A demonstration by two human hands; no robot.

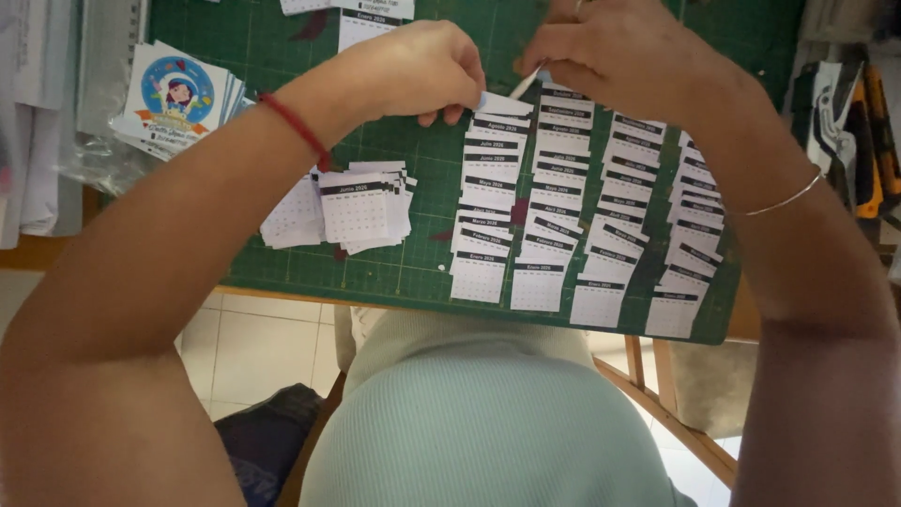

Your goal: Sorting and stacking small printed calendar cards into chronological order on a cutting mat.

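Left hand [413, 70]: fingers curled, pinching a small paper slip [497, 101].
Right hand [619, 52]: gripping a stick [526, 83] (slanting down-left).
Mat [422, 188]: green.

Bare green mat [427, 178] mid-surface is passable; loose card pile [352, 205] blocks left, overlapping card columns [582, 207] block right.

- I sit at a home craft corner: a green gridded cutting mat [282, 38] covers my wooden worktop [38, 253].
- Small cut calendar sheets [540, 286] lie in rows; round stickers [174, 99] are stacked nearby.
- Pale floor tiles [249, 352] show below.
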